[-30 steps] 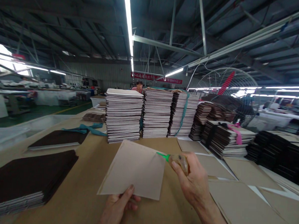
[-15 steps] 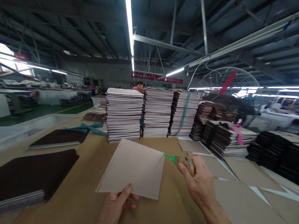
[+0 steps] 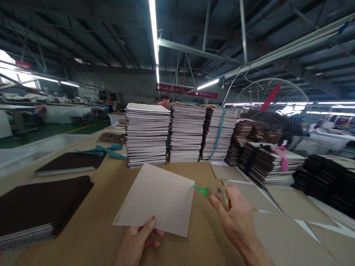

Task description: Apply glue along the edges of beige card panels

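My left hand (image 3: 142,239) grips a beige square panel (image 3: 159,199) by its near edge, thumb on top and fingers beneath, holding it tilted above the table. My right hand (image 3: 235,212) is closed around a squeeze glue bottle (image 3: 218,195), brownish and see-through, with a green nozzle (image 3: 201,189). The nozzle's tip is at the panel's far right corner, by its right edge; whether it touches I cannot tell. A thin shiny line shows along the panel's left edge.
Tall stacks of dark-and-white panels (image 3: 148,137) stand at the table's (image 3: 103,224) back. Dark panels (image 3: 36,205) lie at the left, beige panels (image 3: 293,240) at the right. Tied bundles (image 3: 270,164) and a large fan (image 3: 273,98) are farther right. A person (image 3: 164,102) is behind the stacks.
The nozzle tip has shifted slightly down from the panel's far right corner along the right edge. Both hands keep their grips, and the panel has barely moved.
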A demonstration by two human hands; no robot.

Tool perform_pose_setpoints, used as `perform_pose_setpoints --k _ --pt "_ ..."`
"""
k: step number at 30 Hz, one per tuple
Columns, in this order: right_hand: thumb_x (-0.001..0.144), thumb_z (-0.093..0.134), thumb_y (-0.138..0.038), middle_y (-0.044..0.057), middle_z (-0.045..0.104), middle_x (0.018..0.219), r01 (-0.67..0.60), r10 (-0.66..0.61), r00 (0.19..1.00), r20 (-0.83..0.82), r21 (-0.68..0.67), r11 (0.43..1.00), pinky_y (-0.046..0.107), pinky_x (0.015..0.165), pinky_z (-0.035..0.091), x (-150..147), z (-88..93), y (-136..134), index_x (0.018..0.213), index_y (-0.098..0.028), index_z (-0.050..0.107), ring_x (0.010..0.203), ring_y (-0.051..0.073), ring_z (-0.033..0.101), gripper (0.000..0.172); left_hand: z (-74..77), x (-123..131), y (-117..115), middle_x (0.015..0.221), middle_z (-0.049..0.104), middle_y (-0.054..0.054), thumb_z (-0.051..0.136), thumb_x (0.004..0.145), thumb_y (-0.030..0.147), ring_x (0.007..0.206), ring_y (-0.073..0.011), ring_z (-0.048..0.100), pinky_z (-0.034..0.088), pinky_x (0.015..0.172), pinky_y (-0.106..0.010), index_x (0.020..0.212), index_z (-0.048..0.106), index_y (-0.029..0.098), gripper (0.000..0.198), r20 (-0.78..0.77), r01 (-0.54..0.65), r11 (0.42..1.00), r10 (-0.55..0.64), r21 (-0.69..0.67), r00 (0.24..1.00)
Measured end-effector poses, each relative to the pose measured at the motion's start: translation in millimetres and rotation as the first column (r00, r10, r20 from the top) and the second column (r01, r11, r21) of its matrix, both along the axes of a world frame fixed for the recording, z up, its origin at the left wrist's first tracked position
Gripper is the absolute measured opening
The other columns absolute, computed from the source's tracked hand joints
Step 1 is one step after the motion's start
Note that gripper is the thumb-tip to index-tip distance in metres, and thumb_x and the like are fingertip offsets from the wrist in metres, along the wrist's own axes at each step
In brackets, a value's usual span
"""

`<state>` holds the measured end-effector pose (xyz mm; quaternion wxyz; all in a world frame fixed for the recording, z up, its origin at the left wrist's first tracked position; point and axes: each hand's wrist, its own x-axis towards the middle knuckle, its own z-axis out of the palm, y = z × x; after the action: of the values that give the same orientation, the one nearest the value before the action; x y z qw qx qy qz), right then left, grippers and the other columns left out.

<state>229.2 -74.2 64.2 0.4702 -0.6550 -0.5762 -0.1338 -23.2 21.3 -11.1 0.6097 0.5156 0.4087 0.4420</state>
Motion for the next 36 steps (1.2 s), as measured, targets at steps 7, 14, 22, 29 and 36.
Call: perform_pose_setpoints --k 7,14,22,29,36 --pt "0.093 0.051 -0.046 -0.001 0.050 0.085 0.002 -0.002 1.000 -0.018 0.004 1.000 0.030 0.068 0.036 -0.2 -2.7 -3.9 0.093 -0.024 0.051 0.077 0.018 0.050 0.022 6.1 1.1 -2.6 0.078 0.070 -0.007 0.076 0.068 0.055 0.066 -0.0197 0.065 0.054 0.049 -0.024 0.089 0.067 0.012 0.049 0.036 -0.034 0.999 0.035 -0.029 0.999" --pt "0.091 0.054 -0.048 -0.001 0.052 0.082 -0.004 0.005 0.998 -0.066 0.017 1.000 0.029 0.065 0.037 -2.2 -7.0 -7.2 0.089 -0.023 0.053 0.074 0.018 0.051 0.025 -0.2 1.2 1.8 0.080 0.069 -0.006 0.074 0.074 0.049 0.066 -0.0183 0.064 0.053 0.048 -0.024 0.087 0.068 0.012 0.040 0.091 -0.007 1.000 0.010 -0.027 0.996" --pt "0.090 0.055 -0.049 -0.001 0.054 0.085 -0.011 0.017 0.994 -0.109 0.056 0.998 0.027 0.065 0.039 -1.8 -9.6 -13.9 0.094 -0.024 0.055 0.075 0.017 0.052 0.025 2.5 2.4 1.6 0.079 0.066 -0.003 0.082 0.066 0.045 0.064 -0.0169 0.063 0.052 0.045 -0.022 0.087 0.064 0.014 0.042 0.194 -0.051 0.992 0.074 -0.117 0.978" --pt "0.091 0.053 -0.049 -0.001 0.054 0.081 -0.082 0.074 0.992 -0.098 -0.081 0.993 0.027 0.062 0.041 -10.7 -26.0 -23.9 0.090 -0.023 0.054 0.072 0.017 0.054 0.025 9.7 2.5 -1.0 0.075 0.065 -0.002 0.083 0.063 0.044 0.062 -0.0161 0.063 0.051 0.043 -0.022 0.085 0.063 0.013 0.043 0.215 -0.051 0.991 0.077 -0.125 0.974" --pt "0.093 0.051 -0.046 0.003 0.056 0.091 -0.108 0.101 0.991 -0.082 -0.085 0.990 0.030 0.069 0.043 -19.5 -22.1 -35.7 0.098 -0.024 0.054 0.082 0.020 0.056 0.023 7.6 1.5 -0.7 0.077 0.064 -0.002 0.081 0.067 0.042 0.063 -0.0155 0.063 0.051 0.044 -0.021 0.087 0.062 0.013 0.040 0.211 -0.042 0.992 0.066 -0.118 0.975"
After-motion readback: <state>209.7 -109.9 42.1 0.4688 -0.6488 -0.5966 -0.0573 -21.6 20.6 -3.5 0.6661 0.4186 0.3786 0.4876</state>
